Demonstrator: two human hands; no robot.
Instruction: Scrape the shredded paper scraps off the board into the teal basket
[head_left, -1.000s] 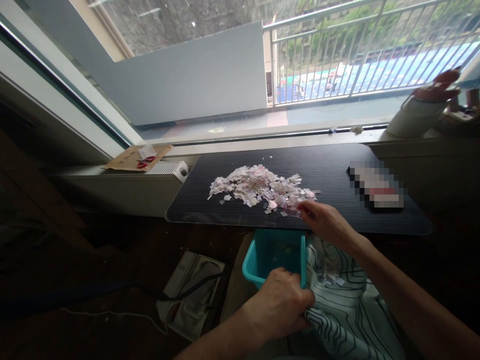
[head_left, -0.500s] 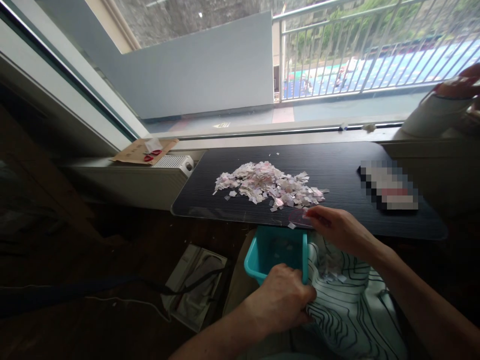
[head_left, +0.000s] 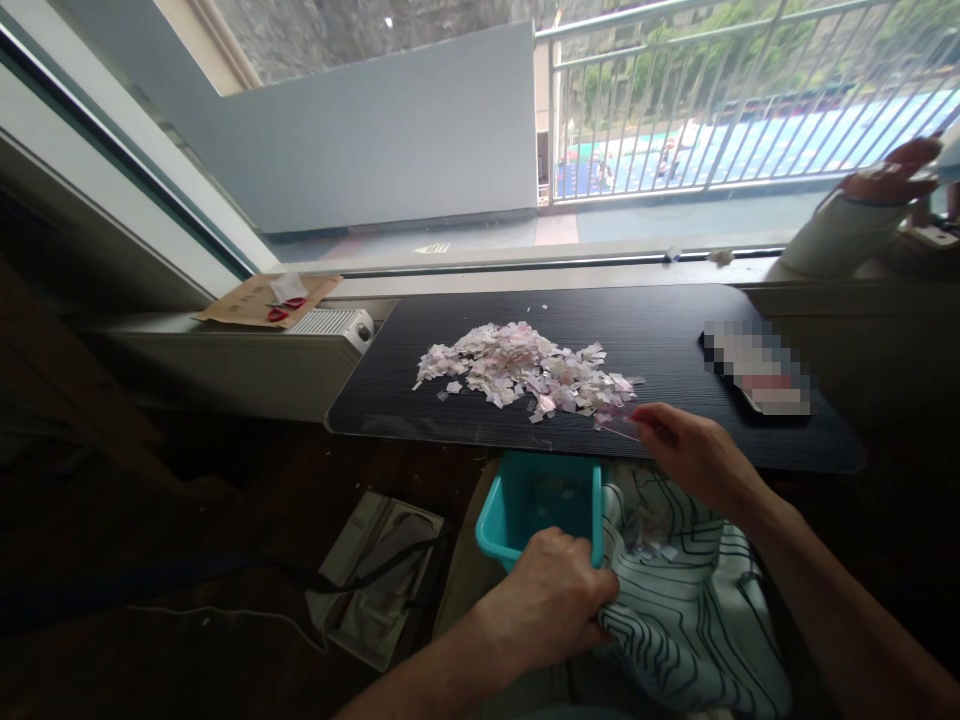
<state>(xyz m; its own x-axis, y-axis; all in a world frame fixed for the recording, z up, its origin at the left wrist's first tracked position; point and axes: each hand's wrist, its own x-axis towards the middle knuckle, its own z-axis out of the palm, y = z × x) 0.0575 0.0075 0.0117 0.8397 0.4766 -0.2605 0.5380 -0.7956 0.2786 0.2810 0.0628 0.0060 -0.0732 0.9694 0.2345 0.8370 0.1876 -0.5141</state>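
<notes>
My left hand (head_left: 551, 595) is closed on the near right corner of a teal plastic bin (head_left: 489, 525), which sits low before the table with a few paper bits inside. In my right hand (head_left: 686, 440), thumb and fingers pinch a thin, see-through pinkish plastic sheet (head_left: 616, 420) by its right side; its exact kind is unclear. The sheet is tilted at the near right edge of a heap of small white and pink paper scraps (head_left: 517, 360). Beside the bin, a striped light-green cloth (head_left: 690, 610) lies over my lap with loose scraps on it.
A dark table (head_left: 664, 320) bears the heap and a phone-like object (head_left: 757, 370), blurred out. Red-handled scissors (head_left: 287, 308) lie on a brown envelope (head_left: 247, 305) at the left sill. An open box (head_left: 375, 590) stands on the floor. White object (head_left: 832, 235) at right sill.
My right hand has moved slightly right relative to the heap, and the clear sheet has tipped from nearly flat to edge-on. The left hand keeps its hold on the bin. The view has shifted slightly.
</notes>
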